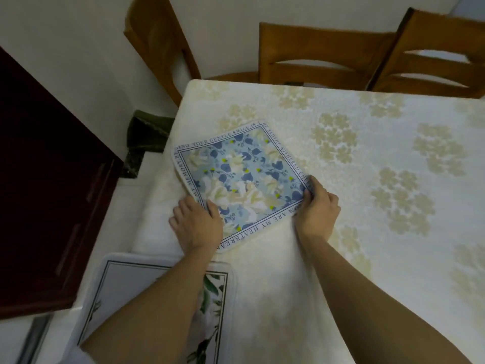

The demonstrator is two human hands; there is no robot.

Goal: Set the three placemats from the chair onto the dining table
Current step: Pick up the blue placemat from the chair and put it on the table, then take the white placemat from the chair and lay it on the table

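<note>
The blue floral placemat point(244, 185) lies flat on the dining table point(367, 158) near its left edge, turned so that its corners point near and far. The left hand point(195, 224) holds the placemat's near-left edge, thumb on top and the other fingers at the border; the right hand point(317, 208) pinches the right corner between thumb and curled fingers. A second placemat point(126, 292) with a green leaf print lies at the near left, partly covered by the left forearm.
</note>
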